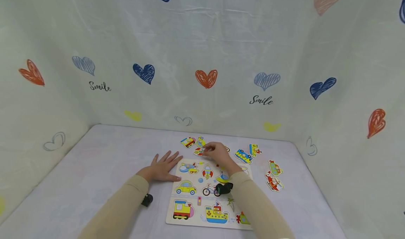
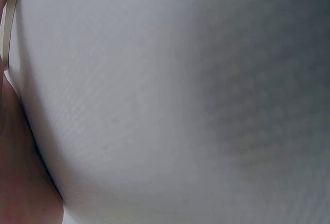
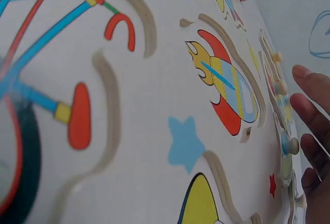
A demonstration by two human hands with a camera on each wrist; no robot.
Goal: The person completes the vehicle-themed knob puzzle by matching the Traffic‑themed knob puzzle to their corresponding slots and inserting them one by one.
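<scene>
Vehicle pieces (image 1: 243, 156) around; right sleeve (image 1: 257, 198) overlapping pale, picture-printed board (image 1: 197, 212). Left hand (image 1: 162, 169): spread, empty. Right hand (image 1: 219, 153): loosely curled, empty.

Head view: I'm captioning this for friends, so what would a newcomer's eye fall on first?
Probably the brightly printed puzzle board at lower middle. Next, perhaps, the right hand extended past its far edge among loose pieces, and the left hand spread at the board's left edge. Behind, an orange-red heart stands out midway across the pale backdrop.
</scene>
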